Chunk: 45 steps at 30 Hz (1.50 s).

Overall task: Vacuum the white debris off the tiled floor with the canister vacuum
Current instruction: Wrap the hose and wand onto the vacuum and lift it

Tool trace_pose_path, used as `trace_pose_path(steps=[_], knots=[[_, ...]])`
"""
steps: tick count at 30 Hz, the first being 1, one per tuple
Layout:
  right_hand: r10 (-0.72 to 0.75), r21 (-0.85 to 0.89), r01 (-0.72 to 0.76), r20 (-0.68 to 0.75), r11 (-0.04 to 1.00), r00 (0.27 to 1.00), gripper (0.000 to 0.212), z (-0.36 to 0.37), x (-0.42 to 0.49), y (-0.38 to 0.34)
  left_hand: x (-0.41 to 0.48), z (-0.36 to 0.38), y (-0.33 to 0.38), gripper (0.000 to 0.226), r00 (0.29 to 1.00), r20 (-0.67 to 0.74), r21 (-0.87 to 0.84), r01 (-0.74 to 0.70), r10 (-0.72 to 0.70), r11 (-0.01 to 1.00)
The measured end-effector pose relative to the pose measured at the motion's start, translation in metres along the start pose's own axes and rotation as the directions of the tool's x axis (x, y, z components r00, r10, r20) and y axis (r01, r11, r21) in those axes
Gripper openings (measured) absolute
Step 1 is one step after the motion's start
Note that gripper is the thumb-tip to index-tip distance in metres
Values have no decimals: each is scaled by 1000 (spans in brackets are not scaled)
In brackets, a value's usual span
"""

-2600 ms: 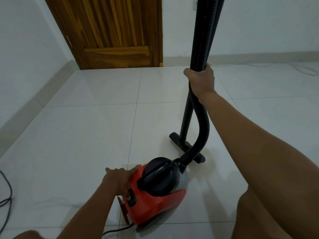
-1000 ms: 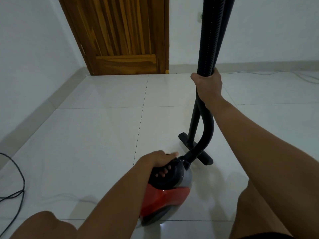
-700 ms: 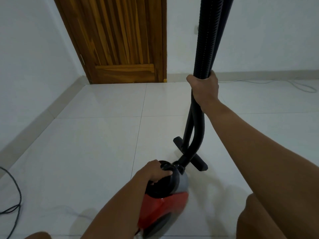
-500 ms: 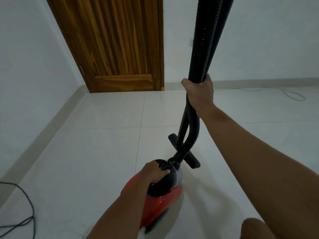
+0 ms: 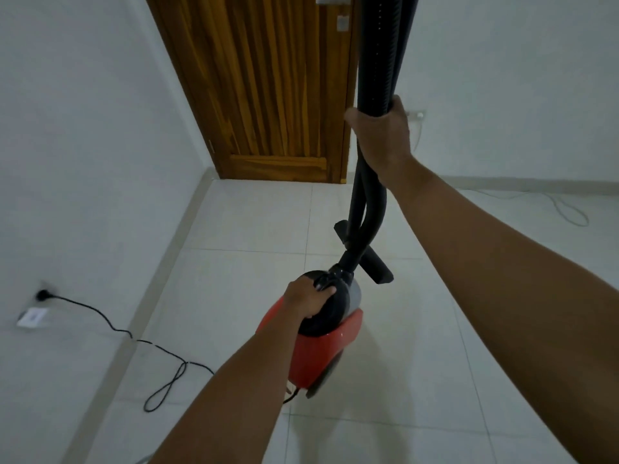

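The red canister vacuum [image 5: 326,354] hangs tilted just above the white tiled floor [image 5: 217,296]. My left hand [image 5: 308,301] grips its black carry handle on top. My right hand [image 5: 382,135] grips the black ribbed hose and the wand [image 5: 376,55] together, held upright. The black floor nozzle [image 5: 375,266] sits at the wand's lower end, beyond the canister. No white debris shows on the tiles in view.
A wooden door [image 5: 274,88] stands shut in the corner ahead. The vacuum's black power cord [image 5: 160,366] runs across the floor from a wall socket [image 5: 42,294] on the left. A thin white cable [image 5: 569,209] lies along the far right wall.
My left hand went from the canister's side to its top handle and lifted it forward. The view rose, so the door and the wall socket came into sight. My right hand kept its hold.
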State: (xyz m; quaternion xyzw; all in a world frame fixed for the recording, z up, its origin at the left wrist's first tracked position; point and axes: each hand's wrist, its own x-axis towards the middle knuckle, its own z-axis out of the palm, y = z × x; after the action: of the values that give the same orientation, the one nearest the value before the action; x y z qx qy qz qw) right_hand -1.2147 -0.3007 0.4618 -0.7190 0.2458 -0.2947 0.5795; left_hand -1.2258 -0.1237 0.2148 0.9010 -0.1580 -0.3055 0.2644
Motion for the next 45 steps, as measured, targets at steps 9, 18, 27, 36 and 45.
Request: trace_pose_path(steps=[9, 18, 27, 36, 45], knots=[[-84, 47, 77, 166, 996, 983, 73, 70, 56, -95, -4, -127, 5, 43, 990, -84, -111, 107, -117, 988], [-159, 97, 131, 389, 987, 907, 31, 192, 172, -70, 114, -207, -28, 42, 953, -134, -218, 241, -273, 946], [-194, 142, 140, 528, 980, 827, 28, 321, 303, -82, 244, -307, -37, 52, 871, -190, -348, 372, -453, 861], [-127, 144, 48, 608, 988, 783, 15, 477, 427, -57, 395, -409, -88, 47, 848, -148, -373, 428, -509, 823], [-37, 23, 29, 727, 999, 685, 104, 631, 559, -33, 534, -524, -133, 35, 846, -14, -328, 500, -533, 802]])
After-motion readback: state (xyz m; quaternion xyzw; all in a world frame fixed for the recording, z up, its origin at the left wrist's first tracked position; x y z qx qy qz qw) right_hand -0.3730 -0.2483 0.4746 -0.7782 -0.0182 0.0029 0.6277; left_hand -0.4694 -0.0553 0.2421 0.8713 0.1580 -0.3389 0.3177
